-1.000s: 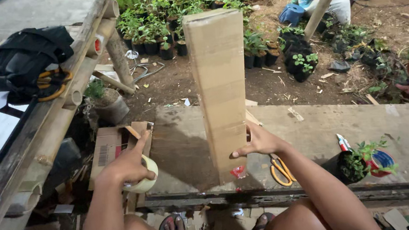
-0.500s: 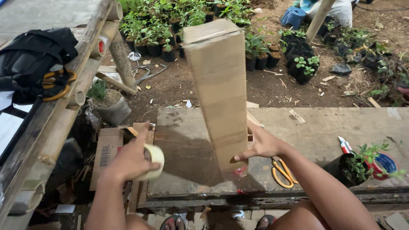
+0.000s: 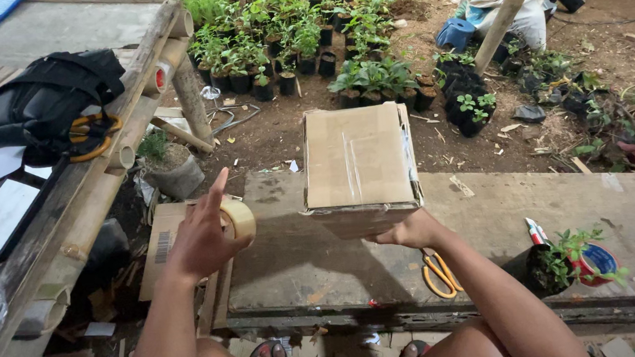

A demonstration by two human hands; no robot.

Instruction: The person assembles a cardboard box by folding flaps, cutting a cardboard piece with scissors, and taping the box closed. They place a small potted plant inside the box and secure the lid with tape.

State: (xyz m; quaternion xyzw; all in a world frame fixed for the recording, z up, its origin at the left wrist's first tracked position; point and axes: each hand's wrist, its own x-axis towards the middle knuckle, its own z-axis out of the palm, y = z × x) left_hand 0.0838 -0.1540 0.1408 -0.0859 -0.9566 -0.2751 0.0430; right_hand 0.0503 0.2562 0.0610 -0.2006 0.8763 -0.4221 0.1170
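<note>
A long brown cardboard box (image 3: 358,159) is tipped away from me, its near end up, strips of clear tape along its top face. My right hand (image 3: 408,232) holds it from below at the near end. A roll of clear packing tape (image 3: 238,217) is gripped in my left hand (image 3: 202,237), index finger pointing up, just left of the box and above a low concrete slab (image 3: 489,209). Beneath my right wrist, orange-handled scissors (image 3: 440,271) lie on the slab.
A bamboo bench (image 3: 97,198) on the left carries a black bag (image 3: 42,99), papers and a tablet. Flattened cardboard (image 3: 161,242) lies beside the slab. Rows of potted seedlings (image 3: 298,42) stand on the dirt ahead. At the right a small potted plant (image 3: 562,260) sits on the slab.
The box has tilted from upright to leaning away from me, its top dropping forward. My left hand has lifted the tape roll off the slab and raised it toward the box.
</note>
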